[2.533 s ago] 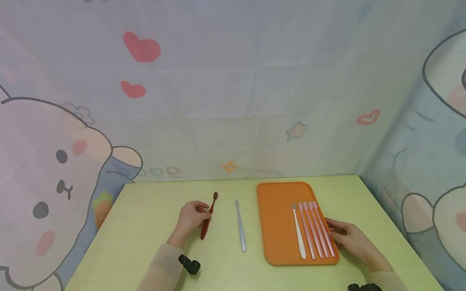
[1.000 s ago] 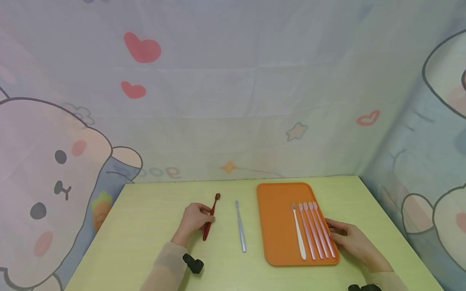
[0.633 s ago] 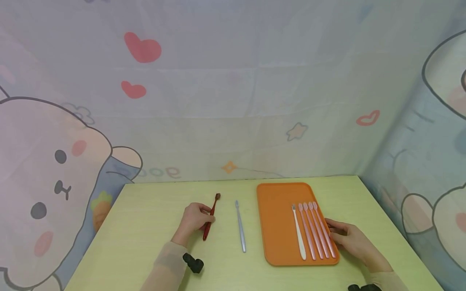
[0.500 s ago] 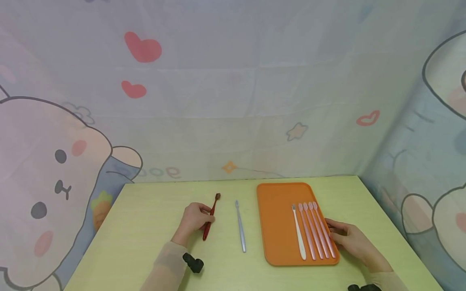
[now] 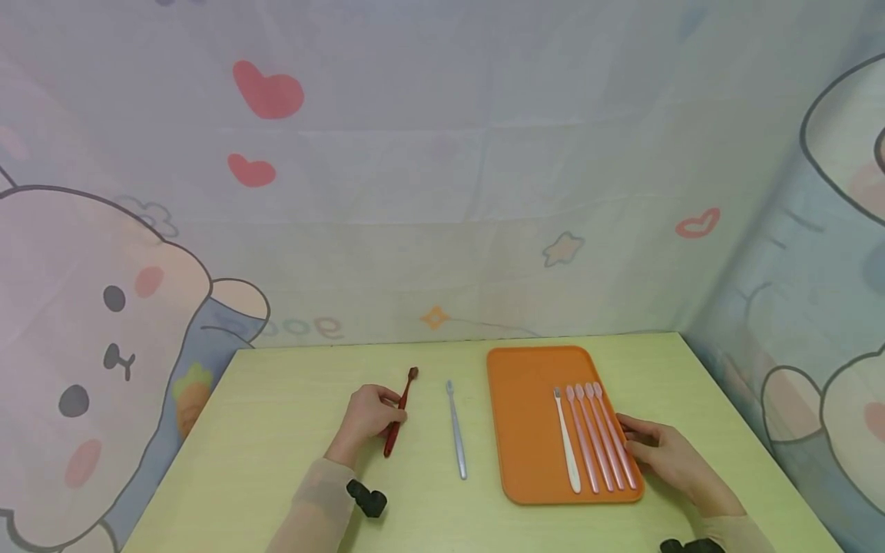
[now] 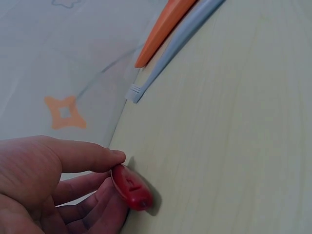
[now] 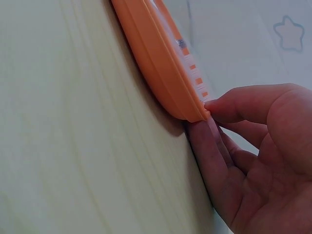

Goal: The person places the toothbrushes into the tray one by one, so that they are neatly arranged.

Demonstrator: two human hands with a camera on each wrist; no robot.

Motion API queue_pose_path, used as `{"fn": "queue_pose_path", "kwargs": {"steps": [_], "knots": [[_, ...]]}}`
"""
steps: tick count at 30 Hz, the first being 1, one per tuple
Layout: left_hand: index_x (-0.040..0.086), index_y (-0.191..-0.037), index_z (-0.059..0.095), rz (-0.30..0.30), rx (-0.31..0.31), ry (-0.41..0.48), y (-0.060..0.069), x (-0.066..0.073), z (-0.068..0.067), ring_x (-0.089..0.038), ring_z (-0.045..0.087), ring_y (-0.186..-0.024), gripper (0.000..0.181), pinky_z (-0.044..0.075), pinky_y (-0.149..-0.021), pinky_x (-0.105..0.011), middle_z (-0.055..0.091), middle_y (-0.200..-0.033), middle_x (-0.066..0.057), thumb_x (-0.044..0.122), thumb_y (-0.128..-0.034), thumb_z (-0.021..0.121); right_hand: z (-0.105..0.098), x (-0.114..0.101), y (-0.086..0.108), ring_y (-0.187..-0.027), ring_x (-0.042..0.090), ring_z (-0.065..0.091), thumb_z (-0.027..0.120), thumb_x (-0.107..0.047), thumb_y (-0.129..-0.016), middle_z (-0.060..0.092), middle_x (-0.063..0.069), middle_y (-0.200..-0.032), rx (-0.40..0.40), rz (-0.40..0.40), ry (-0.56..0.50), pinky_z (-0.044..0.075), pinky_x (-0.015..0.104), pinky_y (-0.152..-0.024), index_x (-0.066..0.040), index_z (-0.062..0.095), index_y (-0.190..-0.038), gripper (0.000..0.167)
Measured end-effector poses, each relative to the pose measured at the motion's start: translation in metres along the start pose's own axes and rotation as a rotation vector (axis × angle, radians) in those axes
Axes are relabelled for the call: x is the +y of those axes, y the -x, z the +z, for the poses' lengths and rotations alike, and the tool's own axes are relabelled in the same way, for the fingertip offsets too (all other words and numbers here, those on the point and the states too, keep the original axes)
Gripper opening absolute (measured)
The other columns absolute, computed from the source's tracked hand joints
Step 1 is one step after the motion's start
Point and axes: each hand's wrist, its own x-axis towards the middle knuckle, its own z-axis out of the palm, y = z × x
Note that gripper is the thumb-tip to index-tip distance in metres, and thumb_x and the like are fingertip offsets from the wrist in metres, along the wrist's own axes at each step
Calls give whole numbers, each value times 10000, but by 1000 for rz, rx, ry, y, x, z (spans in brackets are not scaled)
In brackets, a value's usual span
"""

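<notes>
My left hand (image 5: pixel 369 415) pinches a dark red toothbrush (image 5: pixel 394 435) near the middle of its handle, left of centre on the table. In the left wrist view, the thumb and fingers of the left hand (image 6: pixel 63 180) meet on the red toothbrush (image 6: pixel 130 187), its rounded handle end towards the camera. To its right lies a light blue toothbrush (image 5: pixel 457 434), touched by neither hand. My right hand (image 5: pixel 667 453) grips the right edge of an orange tray (image 5: pixel 528 430); in the right wrist view, its thumb is on the tray's rim (image 7: pixel 161 68) and fingers lie below.
On the tray's right half lie a white toothbrush (image 5: pixel 568 449) and several pink toothbrushes (image 5: pixel 600 445), side by side. The pale yellow table (image 5: pixel 290 384) backs onto a printed cloth (image 5: pixel 415 192). Bare tabletop shows left of the left hand and in front of the tray.
Since the earliest frame my left hand has shifted slightly right with the red toothbrush. Over the last second both hands look still, and the tray has stayed put.
</notes>
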Motion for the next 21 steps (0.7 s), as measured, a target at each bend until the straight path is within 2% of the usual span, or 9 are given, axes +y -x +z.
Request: {"fn": "queue_pose_path", "kwargs": {"steps": [15,21], "knots": [[-66,-1091,754,-1,28,24,1,-3,-2,-150,602,-587,298,539,-506,-264,716,-884,-109,-33,-800,807,3,-3,0,-1307,409,605,603,-81,-1089,476,357,-1545,3,1,5,640,382,-866,109,363,-1599,595],[-71,-1112,749,9,42,45,2,-3,-3,-157,637,-626,324,555,-523,-279,740,-931,-127,-20,-797,809,4,-6,1,-1299,404,612,604,-78,-1086,479,360,-1540,5,0,8,641,383,-862,112,364,-1597,595]]}}
